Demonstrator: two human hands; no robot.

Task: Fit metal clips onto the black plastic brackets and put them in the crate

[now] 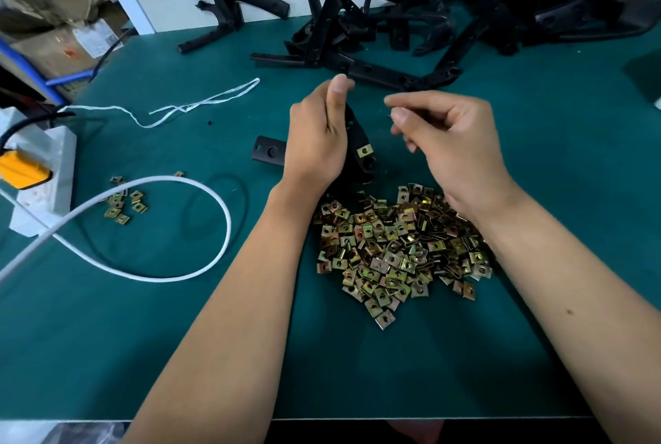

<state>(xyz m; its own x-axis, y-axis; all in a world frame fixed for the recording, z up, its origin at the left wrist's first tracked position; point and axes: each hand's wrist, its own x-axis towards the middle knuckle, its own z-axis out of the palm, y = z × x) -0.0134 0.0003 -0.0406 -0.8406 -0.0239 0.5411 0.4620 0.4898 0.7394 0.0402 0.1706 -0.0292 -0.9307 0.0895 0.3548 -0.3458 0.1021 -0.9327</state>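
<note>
Hundreds of small square metal clips (393, 250), brassy and iridescent with a round hole punched in each face, lie heaped on the green matte table (536, 193) between our 2 forearms. Our left hand (318, 136) is wrapped around a black plastic bracket (359, 143), a smooth moulded piece with a dull sheen; its long axis runs roughly away from us, upper end pointing toward the far edge and hidden behind the thumb, lower end reaching down to the heap. We see 1 clip already seated (365, 150) on that bracket, its gold face turned up and to the right. A flat rounded tab with a hole (267, 152) juts out left of the hand; we cannot tell whether it belongs to the same bracket. Our right hand (450, 143) hovers just beside it with fingers curled and thumb against forefinger in a pinch; whatever sits there is too small and blurred to name. More brackets (411, 28), long, angular and tangled, are piled along the far edge. At the left lie a looped white cable (221, 214), a frayed white string (200, 104), and a few stray clips (123, 205).
</note>
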